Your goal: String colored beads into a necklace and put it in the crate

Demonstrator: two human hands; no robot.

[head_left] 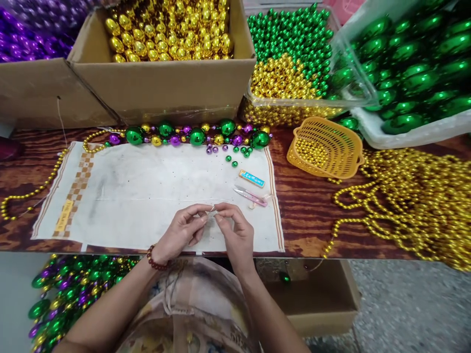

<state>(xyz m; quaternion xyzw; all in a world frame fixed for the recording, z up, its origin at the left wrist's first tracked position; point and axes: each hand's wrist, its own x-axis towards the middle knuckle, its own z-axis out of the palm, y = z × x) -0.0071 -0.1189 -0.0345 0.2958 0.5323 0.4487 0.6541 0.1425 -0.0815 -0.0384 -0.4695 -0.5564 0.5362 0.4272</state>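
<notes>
Over the front of the white cloth (147, 176), my left hand (182, 228) and my right hand (237, 238) meet with closed fingertips. Between them shows a tiny shiny sliver, too small to name. A faint thread (158, 199) crosses the cloth behind my hands. Just beyond my right hand lie pink thread snips (255, 197) and a small blue-and-orange packet (252, 178). Several loose green beads (234, 163) and purple beads (215, 150) rest near the cloth's back edge. Along that edge stretches a string of green, gold and purple beads (197, 137).
Behind the cloth stand a cardboard box (158, 88) of gold beads and a clear tub (312, 102) of green and gold ones. An orange basket (331, 142) holds small gold beads. Gold bead strands (415, 196) heap at right. Below the table is an open carton (324, 318).
</notes>
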